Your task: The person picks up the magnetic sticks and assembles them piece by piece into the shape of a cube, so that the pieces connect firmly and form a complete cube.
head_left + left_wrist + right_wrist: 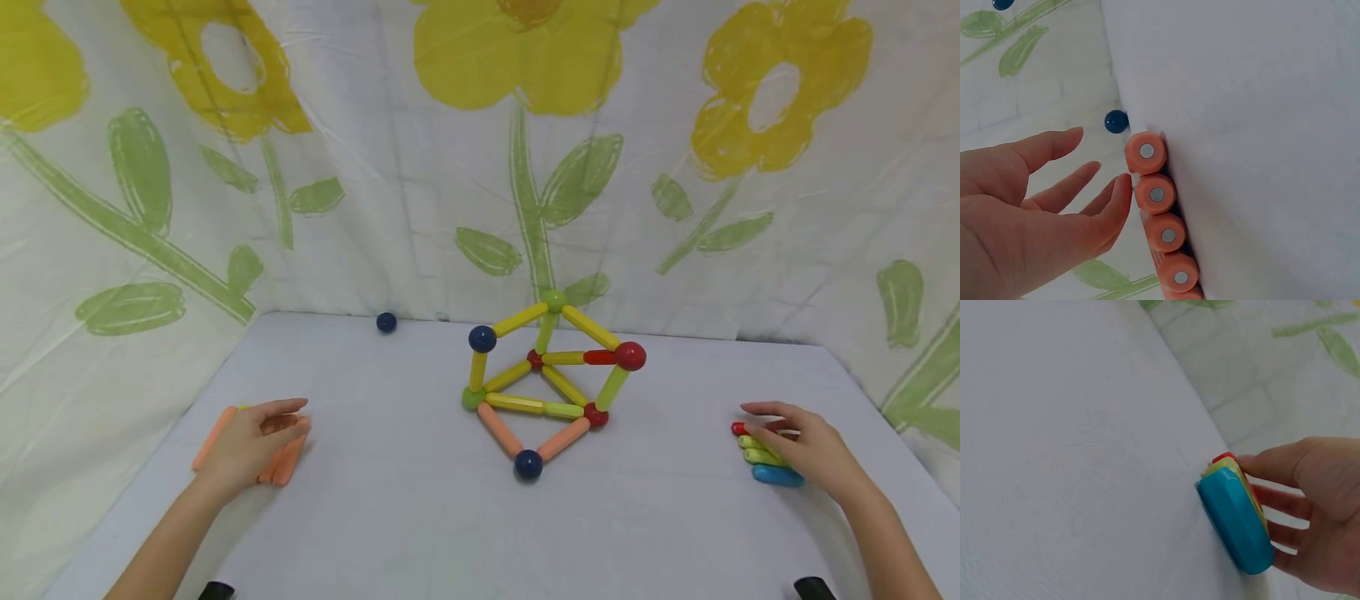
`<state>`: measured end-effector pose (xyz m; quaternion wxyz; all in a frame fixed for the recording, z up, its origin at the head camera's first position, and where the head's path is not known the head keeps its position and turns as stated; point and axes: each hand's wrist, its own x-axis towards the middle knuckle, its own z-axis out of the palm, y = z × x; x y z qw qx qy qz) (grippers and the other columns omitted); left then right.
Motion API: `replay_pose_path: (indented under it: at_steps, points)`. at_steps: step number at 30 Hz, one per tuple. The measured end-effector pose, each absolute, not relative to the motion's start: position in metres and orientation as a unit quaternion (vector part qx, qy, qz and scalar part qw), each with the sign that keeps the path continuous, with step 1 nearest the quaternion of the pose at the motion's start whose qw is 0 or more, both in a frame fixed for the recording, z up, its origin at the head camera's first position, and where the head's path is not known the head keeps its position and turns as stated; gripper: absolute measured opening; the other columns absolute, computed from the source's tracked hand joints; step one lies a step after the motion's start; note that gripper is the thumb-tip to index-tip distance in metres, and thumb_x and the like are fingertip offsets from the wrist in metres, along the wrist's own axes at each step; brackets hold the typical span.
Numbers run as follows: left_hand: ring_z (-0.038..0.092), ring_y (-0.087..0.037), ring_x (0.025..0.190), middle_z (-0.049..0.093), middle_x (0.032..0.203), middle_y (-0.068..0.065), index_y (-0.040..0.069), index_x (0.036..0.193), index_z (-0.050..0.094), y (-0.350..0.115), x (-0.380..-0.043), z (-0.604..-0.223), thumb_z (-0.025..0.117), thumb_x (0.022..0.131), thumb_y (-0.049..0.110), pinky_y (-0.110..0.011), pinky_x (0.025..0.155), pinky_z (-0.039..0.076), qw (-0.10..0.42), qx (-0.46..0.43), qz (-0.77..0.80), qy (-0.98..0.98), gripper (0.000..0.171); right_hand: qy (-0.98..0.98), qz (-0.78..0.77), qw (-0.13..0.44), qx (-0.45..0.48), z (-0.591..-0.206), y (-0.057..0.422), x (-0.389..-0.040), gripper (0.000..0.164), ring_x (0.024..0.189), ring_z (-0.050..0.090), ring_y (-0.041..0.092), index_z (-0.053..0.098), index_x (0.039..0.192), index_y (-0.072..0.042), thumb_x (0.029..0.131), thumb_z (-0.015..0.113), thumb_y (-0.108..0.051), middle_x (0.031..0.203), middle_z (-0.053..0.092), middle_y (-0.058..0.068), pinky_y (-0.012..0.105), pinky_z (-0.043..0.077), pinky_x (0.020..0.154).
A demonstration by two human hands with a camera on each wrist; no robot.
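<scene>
My left hand (252,439) is over a row of orange magnetic rods (290,458) at the table's left side. In the left wrist view, its fingers are loosely bent beside the rods (1157,194), whose ends show metal discs, and hold none. On the right side, my right hand (808,447) rests at a small row of rods: a red rod (738,428), yellow-green rods (762,457) and a blue rod (777,476). In the right wrist view, the thumb lies by the red end and the relaxed fingers are partly hidden behind the blue rod (1235,519).
A structure of rods and balls stands mid-table, with a yellow rod (520,320), a red ball (630,356) and a dark blue ball (528,465) at its front. A loose dark blue ball (386,322) lies near the back edge. Behind hangs a flowered curtain (360,233).
</scene>
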<state>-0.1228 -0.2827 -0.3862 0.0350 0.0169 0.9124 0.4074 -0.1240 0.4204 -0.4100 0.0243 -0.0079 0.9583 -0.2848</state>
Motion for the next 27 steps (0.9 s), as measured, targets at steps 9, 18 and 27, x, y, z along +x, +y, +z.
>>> replay_pose_path:
  at_steps: [9,18,27]
  points:
    - [0.071,-0.027,0.115,0.07,0.132,-0.023,-0.009,0.139,0.063,-0.276,-0.123,-0.394,0.076,0.098,0.012,-0.015,0.084,0.055,0.104,0.07,0.432,0.893,0.048,0.957,-0.287,0.049,-0.016,-0.411,0.424,-0.135,0.039,0.09,0.054,-0.003,0.065,0.131,0.011,0.108,0.061,-0.02,0.124,0.068,0.03,0.022,0.049,0.073]
    - [0.069,-0.007,0.104,0.074,0.119,-0.007,0.001,0.128,0.074,-0.269,-0.117,-0.395,0.077,0.097,0.017,-0.018,0.087,0.055,0.148,0.1,0.443,0.879,0.036,0.954,-0.298,0.047,-0.002,-0.414,0.424,-0.137,0.044,0.085,0.051,-0.008,0.067,0.128,0.01,0.109,0.061,-0.029,0.118,0.07,0.02,0.021,0.047,0.071]
    - [0.071,-0.022,0.109,0.075,0.123,-0.013,0.0,0.126,0.075,-0.261,-0.124,-0.391,0.078,0.096,0.015,-0.024,0.087,0.057,0.146,0.111,0.426,0.886,0.033,0.948,-0.318,0.014,-0.027,-0.408,0.415,-0.134,0.035,0.09,0.047,-0.019,0.067,0.127,0.006,0.11,0.06,-0.023,0.118,0.071,0.018,0.014,0.047,0.073]
